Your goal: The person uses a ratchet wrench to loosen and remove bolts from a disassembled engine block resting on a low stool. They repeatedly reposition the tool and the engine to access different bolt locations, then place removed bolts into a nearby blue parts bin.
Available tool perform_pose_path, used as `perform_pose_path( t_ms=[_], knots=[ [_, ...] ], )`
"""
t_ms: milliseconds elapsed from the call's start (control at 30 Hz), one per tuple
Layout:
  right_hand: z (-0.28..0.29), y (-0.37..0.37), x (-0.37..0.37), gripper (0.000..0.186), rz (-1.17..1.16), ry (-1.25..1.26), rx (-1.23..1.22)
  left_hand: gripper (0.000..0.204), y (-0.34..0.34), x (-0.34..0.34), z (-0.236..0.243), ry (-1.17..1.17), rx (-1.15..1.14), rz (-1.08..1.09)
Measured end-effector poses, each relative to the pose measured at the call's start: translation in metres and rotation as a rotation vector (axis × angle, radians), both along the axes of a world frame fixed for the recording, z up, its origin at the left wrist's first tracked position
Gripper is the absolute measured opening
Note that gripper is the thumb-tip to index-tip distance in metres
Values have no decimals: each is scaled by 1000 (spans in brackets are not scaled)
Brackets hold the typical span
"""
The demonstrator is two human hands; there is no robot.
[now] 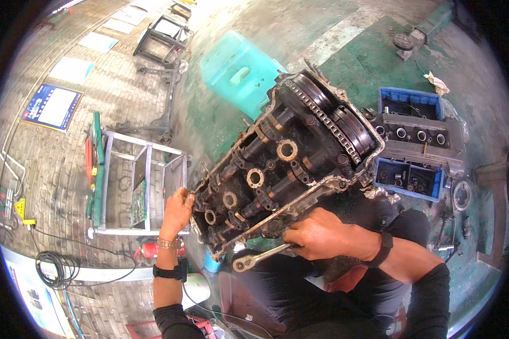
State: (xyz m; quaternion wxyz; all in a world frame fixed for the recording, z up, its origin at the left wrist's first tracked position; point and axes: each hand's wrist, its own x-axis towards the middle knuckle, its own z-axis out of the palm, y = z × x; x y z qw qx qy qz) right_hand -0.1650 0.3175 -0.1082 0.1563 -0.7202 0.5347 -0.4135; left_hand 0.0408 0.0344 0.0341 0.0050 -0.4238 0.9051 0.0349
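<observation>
A greasy engine point(246, 189) with its top uncovered fills the middle, tilted across the view. Two dark camshafts run along it, and a timing chain point(328, 120) wraps the sprockets at its far right end. My left hand point(177, 213) is closed on the engine's near left edge, its fingertips partly hidden. Close to the engine's near side, my right hand point(316, 234) grips a ratchet wrench point(251, 262) by the handle. The round head of the wrench points left, apart from the engine and above my legs.
To the right, a removed valve cover point(418, 134) lies between two blue parts bins point(411, 90) point(410, 195). A turquoise plastic box point(237, 70) stands behind the engine. Left are a metal frame cart point(152, 152), a red fire extinguisher point(159, 248) and a coiled black cable point(56, 268).
</observation>
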Motion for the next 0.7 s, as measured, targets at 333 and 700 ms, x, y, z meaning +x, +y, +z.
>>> perform_pose_path(
  t_ms=[333, 700],
  knots=[
    [-4, 0, -1, 16, 22, -43, 6, 25, 7, -10, -3, -209, -198, -13],
    [-3, 0, -4, 21, 0, -31, -7, 39, -22, 15, -18, -45, -182, -40]
  ],
)
